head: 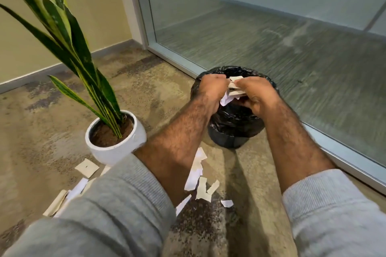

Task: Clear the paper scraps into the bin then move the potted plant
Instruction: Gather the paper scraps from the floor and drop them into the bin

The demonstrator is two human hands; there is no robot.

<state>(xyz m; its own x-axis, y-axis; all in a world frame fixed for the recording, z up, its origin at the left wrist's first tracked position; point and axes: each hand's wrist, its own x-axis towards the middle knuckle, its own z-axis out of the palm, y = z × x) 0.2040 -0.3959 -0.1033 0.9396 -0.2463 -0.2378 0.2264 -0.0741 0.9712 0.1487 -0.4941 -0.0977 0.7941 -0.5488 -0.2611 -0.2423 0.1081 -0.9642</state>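
Head view of a person crouched over a carpeted floor (52, 123). Both hands meet above the open mouth of a small bin (235, 129) lined with a black bag, which stands at centre, just beside a glass partition (271, 33) on the right. The left hand (211, 87) and right hand (253, 95) together clutch a bundle of paper scraps (234, 89), fingers curled tightly around it. Loose scraps (198, 175) lie on the floor near the viewer, between the forearms, and more scraps (86, 168) lie at near left. The potted plant (116, 135), long striped leaves in a white round pot, stands left of the bin, apart from it. Grey sleeves (117, 204) are pushed up both forearms.
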